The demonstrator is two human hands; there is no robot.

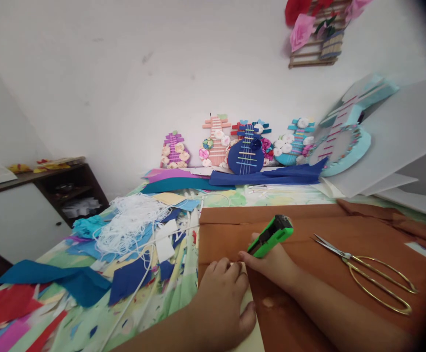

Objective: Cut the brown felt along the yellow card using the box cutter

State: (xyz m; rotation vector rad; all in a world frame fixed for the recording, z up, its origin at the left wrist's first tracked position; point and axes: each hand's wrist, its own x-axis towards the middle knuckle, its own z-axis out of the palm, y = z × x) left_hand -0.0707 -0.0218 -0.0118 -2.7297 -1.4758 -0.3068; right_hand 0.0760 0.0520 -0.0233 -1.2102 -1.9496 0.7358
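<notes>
My left hand (pixel 223 303) lies flat on a pale cream card (pixel 248 293), fingers slightly bent and pressing it onto a large brown sheet (pixel 308 239). Close by on the right, my right hand (pixel 274 266) is closed around a green box cutter (pixel 270 237) with a black end. The cutter tilts, its black end up and to the right; its tip is hidden by my fingers near the card's top edge. Gold-handled scissors (pixel 363 274) rest on the brown sheet to the right of my right hand, blades partly apart.
A tangle of white cord (pixel 130 225) and coloured scraps (pixel 132 278) cover the left of the table. Several decorated lute-shaped crafts (pixel 246 149) stand along the wall. A large pale-blue lute (pixel 345 142) leans at right beside white boards (pixel 399 142). A cabinet (pixel 25 225) stands at left.
</notes>
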